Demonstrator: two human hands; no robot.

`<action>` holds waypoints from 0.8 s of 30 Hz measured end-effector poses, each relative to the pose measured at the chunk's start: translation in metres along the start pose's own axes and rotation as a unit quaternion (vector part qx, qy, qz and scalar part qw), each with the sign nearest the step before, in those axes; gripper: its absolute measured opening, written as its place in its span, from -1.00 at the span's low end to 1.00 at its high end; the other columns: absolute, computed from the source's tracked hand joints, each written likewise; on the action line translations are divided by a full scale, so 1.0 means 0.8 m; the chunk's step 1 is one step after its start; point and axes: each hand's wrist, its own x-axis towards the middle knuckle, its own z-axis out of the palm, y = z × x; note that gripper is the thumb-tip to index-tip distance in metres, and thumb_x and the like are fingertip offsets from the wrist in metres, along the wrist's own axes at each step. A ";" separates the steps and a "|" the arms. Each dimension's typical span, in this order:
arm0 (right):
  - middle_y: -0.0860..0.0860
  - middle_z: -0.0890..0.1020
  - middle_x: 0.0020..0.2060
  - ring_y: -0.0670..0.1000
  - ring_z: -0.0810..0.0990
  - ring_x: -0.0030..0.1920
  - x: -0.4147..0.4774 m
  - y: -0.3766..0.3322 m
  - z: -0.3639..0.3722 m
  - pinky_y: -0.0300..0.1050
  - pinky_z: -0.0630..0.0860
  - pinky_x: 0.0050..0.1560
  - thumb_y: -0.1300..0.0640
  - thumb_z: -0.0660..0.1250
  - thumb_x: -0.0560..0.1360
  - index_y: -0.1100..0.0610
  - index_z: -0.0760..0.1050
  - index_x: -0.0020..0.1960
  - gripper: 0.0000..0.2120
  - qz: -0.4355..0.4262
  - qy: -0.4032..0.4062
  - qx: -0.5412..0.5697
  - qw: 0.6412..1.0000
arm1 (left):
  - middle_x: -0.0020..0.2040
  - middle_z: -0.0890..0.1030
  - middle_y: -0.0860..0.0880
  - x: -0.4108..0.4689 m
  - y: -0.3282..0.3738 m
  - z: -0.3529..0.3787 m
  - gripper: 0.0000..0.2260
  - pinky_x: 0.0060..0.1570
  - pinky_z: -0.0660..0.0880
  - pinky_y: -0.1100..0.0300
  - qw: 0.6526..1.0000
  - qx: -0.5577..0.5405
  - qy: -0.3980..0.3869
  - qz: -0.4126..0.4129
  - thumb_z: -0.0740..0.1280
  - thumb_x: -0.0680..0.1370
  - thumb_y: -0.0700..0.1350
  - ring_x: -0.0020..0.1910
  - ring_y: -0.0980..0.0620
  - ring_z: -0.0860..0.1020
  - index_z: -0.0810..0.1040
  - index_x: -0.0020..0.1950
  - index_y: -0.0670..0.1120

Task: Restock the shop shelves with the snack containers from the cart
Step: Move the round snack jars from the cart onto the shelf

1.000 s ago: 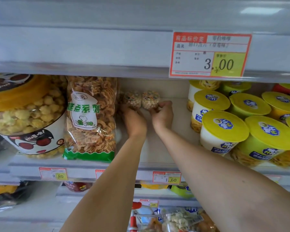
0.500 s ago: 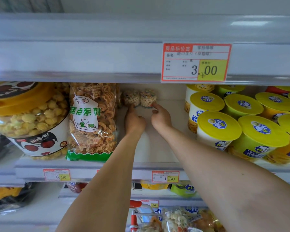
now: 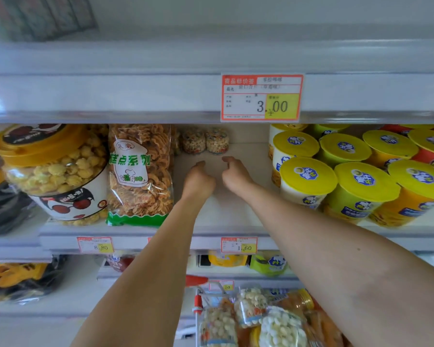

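Shop shelving in white tiers faces the person. Nearest, below the forearms, the cart [image 3: 198,300] with its red handle holds more snack containers [image 3: 251,306]: clear packs of pale puffed pieces, with orange packs beside them. These are not yet shelved, so the restocking is judged partway done.

Above the cart, both forearms reach over the front lip of the middle shelf [image 3: 226,214]. The left hand [image 3: 198,180] and the right hand [image 3: 236,175] hover side by side over a bare strip of that shelf. Fingers are loosely curled and each hand holds nothing. Neither touches a container.

Just beyond the fingertips, two small clear tubs [image 3: 205,143] stand upright at the rear wall, side by side and apparently touching. Mixed pale and coloured snack pieces show through their walls. Rear placement is judged deliberate: it leaves the front of the strip free for further rows.

The strip lies between a bag of twisted crisps [image 3: 139,176] on the left and stacked yellow-lidded cups [image 3: 308,181] on the right, so new stock must go straight in. A large popcorn jar [image 3: 55,171] stands left of the bag. A price tag [image 3: 261,97] on the shelf edge above reads 3.00.
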 end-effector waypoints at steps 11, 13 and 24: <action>0.09 0.57 -0.11 0.06 0.53 -0.09 -0.244 0.036 -0.059 -0.17 0.39 -0.09 0.25 0.29 0.49 0.22 0.53 -0.06 -0.93 -0.220 -0.004 -0.083 0.972 | -0.31 0.54 0.07 -0.296 -0.033 -0.032 -0.92 -0.38 0.36 0.40 0.990 -0.006 0.102 0.102 0.26 0.58 -0.14 -0.32 0.08 0.50 0.48 -0.08 -0.11; 0.05 0.56 -0.11 0.05 0.53 -0.07 -0.279 0.053 -0.074 -0.14 0.42 -0.07 0.19 0.28 0.52 0.20 0.51 -0.06 -0.92 -0.204 -0.035 -0.121 0.971 | -0.36 0.51 0.10 -0.324 -0.042 -0.023 -0.85 -0.42 0.36 0.42 0.997 0.045 0.007 0.063 0.29 0.57 -0.02 -0.38 0.14 0.49 0.49 -0.09 -0.09; 0.10 0.23 0.49 0.11 0.31 0.42 -0.343 0.128 -0.082 -0.04 0.36 0.28 -0.39 0.21 0.44 0.17 0.07 0.54 -0.10 0.036 -0.187 -0.234 0.953 | 0.35 0.36 -0.07 -0.391 -0.054 0.035 -0.27 0.25 0.37 0.06 0.915 0.316 -0.235 0.088 0.48 0.41 0.01 0.33 -0.09 0.34 0.18 0.47 -0.01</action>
